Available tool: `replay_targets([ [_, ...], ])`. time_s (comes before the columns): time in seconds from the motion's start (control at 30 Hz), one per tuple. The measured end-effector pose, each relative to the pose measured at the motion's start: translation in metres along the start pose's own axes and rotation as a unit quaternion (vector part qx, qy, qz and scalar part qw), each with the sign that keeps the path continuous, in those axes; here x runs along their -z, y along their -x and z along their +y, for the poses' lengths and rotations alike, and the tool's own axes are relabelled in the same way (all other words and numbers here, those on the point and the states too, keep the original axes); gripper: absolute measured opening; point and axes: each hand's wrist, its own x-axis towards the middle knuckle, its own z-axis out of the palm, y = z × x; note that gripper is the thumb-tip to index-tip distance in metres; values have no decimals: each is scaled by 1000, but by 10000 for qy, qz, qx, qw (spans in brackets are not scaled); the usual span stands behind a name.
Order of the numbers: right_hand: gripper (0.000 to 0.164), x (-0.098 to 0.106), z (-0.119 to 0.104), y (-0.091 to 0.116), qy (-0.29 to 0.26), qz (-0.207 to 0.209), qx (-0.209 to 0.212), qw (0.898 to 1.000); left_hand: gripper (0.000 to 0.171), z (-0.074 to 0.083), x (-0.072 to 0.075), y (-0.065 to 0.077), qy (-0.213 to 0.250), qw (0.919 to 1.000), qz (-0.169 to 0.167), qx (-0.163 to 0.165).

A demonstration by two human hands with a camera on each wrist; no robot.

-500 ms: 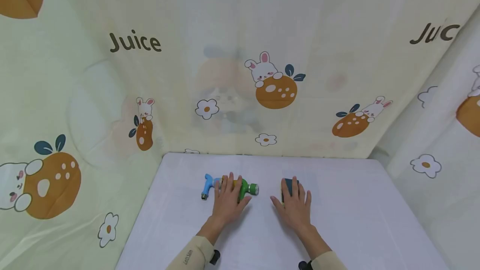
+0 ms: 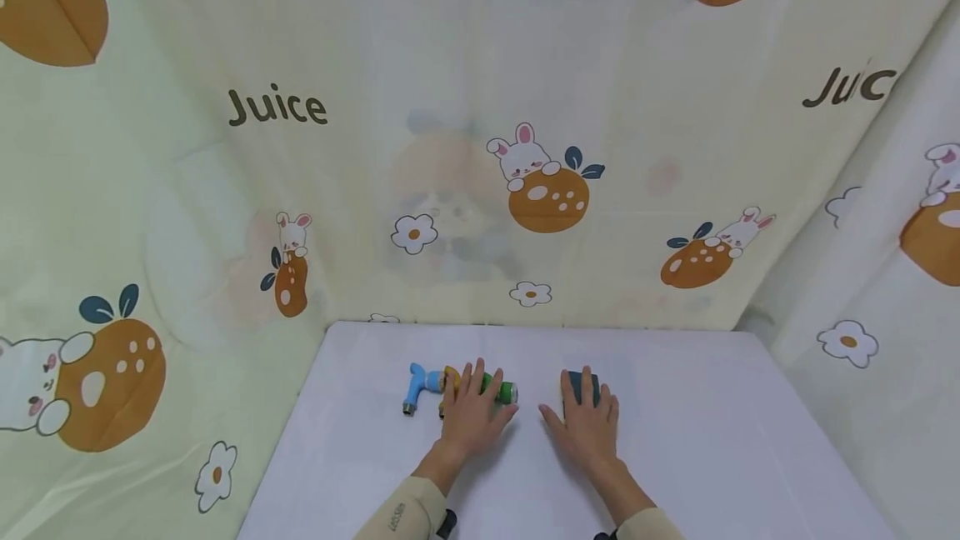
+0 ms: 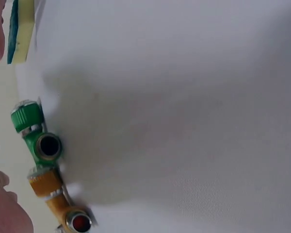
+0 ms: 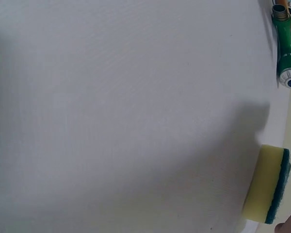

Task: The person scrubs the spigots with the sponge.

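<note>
My left hand reaches over a row of plastic taps, fingers extended and spread. Left of the fingers, a blue tap shows fully. An orange tap lies in the middle, partly behind the fingers in the head view. At the right end is a green tap with a ribbed cap, its pipe opening facing the left wrist camera. My right hand is over a sponge, fingers straight and apart. The sponge has a yellow foam body and a dark green scouring side, which faces up under the fingers.
Both things lie on a white-covered table. A cream curtain printed with rabbits, oranges and flowers hangs behind the table and at both sides.
My left hand has shifted right along the taps, from the orange one toward the green one. My right hand stays over the sponge. The head view has tilted up slightly.
</note>
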Motion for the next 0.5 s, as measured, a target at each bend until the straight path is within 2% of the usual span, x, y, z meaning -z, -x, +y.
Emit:
replay_targets([
  [0.23, 77, -11, 7, -1, -132, -82, -98, 9998, 64, 5, -12, 0, -350, 9990, -267, -26],
  [0.4, 75, -21, 14, -3, -249, 24, 0, 9997, 66, 8, -17, 1, -560, 9979, -300, -149],
  [0.5, 73, -21, 14, -4, -272, -50, -53, 9996, 67, 9, -19, 0, -568, 9978, -279, -173],
])
